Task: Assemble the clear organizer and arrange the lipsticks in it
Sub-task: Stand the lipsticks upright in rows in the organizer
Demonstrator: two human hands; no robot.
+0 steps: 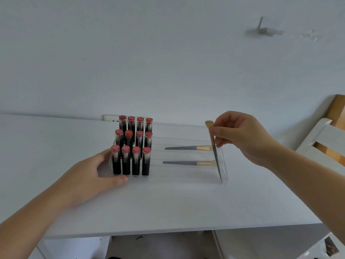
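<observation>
The clear organizer [186, 171] stands on the white table [168, 206], in front of the person and between the two hands. Its long axis runs left to right, and its three steps rise toward the wall. The twelve lipsticks [133, 146] stand upright in its left part, four on each step, with their red ends pointing up. The left hand [97, 171] rests at the left end of the organizer, the fingers relaxed and touching its side wall and the thumb lying along the front edge, so it steadies the piece without closing round it. The right hand [240, 135] is near the right end and pinches a thin brush [214, 152] high on its shaft. The long axis of this brush is almost vertical, only a little tilted: the pale brush end points up, and the grey handle tip points down into the front right corner of the organizer. Two other brushes [188, 155] lie flat on the middle and lower steps, along the organizer's long axis, handle tips to the left. I judge that the held brush must turn from upright to lying, and the right hand is the nearer one.
</observation>
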